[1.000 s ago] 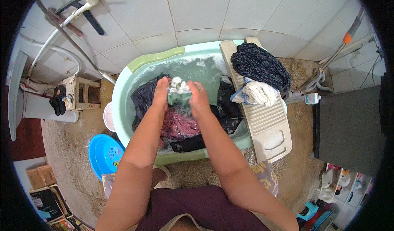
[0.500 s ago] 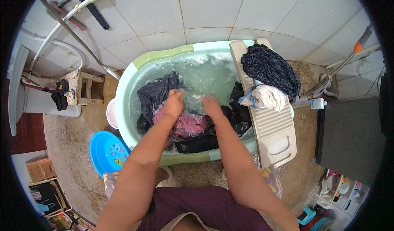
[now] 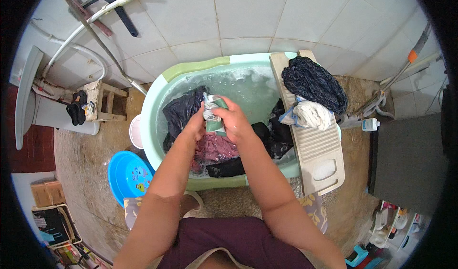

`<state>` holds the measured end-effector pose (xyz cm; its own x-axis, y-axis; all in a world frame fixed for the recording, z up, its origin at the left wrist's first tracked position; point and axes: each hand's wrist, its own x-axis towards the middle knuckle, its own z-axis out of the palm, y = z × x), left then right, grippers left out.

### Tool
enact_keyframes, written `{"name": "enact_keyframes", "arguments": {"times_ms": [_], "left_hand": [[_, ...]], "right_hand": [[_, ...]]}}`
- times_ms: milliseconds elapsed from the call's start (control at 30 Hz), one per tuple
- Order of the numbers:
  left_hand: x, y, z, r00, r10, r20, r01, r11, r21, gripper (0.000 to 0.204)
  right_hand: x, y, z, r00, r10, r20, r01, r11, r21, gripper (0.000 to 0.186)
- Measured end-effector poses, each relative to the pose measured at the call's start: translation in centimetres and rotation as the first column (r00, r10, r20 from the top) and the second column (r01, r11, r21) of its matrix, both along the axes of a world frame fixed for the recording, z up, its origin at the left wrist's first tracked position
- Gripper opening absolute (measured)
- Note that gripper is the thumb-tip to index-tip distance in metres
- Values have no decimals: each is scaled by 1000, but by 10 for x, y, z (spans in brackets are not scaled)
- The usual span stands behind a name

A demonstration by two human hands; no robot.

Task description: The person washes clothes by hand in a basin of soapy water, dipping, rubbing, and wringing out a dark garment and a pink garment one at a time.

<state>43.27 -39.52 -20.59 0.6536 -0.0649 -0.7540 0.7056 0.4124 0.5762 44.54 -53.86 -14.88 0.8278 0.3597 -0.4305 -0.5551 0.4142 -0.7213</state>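
Note:
Above the water in a pale green tub (image 3: 149, 126), both my hands are closed on a small white and green wet cloth (image 3: 215, 127). My left hand (image 3: 194, 127) holds its left side, while my right hand (image 3: 234, 120) wraps round the right. What kind of garment it is I cannot make out. Just below my hands a pink garment (image 3: 217, 147) lies soaking. Dark grey cloth (image 3: 183, 109) floats at the left of the tub, and black garments (image 3: 276, 137) lie at the right and along the near side.
A beige washboard (image 3: 315, 149) spans the tub's right end, bearing a dark patterned garment (image 3: 315, 85) and a white cloth (image 3: 312, 115). On the floor at left are a blue basin (image 3: 119, 176), a pink bucket (image 3: 136, 130) and a wooden stool (image 3: 98, 94). A white bottle (image 3: 369, 124) stands at right.
My hands have come up out of the water and closer together. The white and green cloth now shows bunched between them. The view has shifted slightly.

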Motion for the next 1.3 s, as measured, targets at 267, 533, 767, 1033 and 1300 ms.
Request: {"name": "enact_keyframes", "arguments": {"times_ms": [267,533,767,1033,1300], "left_hand": [[17,-58,30,913,164,373,-164,986,-31,25],[-55,-125,56,490,-838,238,49,299,953,23],[25,-76,13,751,-579,318,-132,340,931,27],[-28,-110,26,562,-795,227,-124,191,974,20],[62,-1,-27,827,-336,450,-243,507,827,26]], "right_hand": [[-6,-31,-52,931,-248,-267,350,811,469,59],[4,-57,-118,921,-48,-388,287,756,588,42],[-2,-6,-89,865,-252,-434,378,896,232,30],[-1,-34,-78,891,-169,-421,314,898,306,30],[28,-40,-54,959,-257,116,282,903,-324,37]]}}
